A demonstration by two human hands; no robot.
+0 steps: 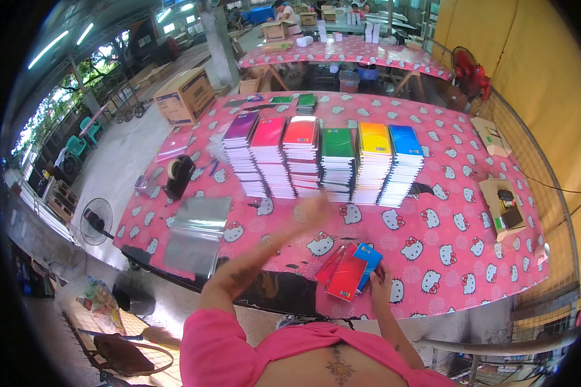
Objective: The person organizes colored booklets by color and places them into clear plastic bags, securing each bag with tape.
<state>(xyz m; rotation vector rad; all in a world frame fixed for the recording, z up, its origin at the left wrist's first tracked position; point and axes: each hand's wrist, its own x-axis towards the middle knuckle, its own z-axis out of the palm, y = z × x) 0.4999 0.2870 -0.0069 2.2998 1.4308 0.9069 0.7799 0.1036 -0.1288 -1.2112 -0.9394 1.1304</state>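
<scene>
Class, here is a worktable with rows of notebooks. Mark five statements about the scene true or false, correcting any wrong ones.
1. The purple stack stands at the left end of the front row. True.
2. The yellow stack stands at the right end of that row. False: the blue stack does.
3. The right hand is at the edge of a loose blue notebook. True.
4. The left hand is on the tape dispenser. False: it is in front of the stacks, well away from the dispenser.
5. The clear plastic sheets lie to the right of the stacks. False: they lie to the left.
</scene>
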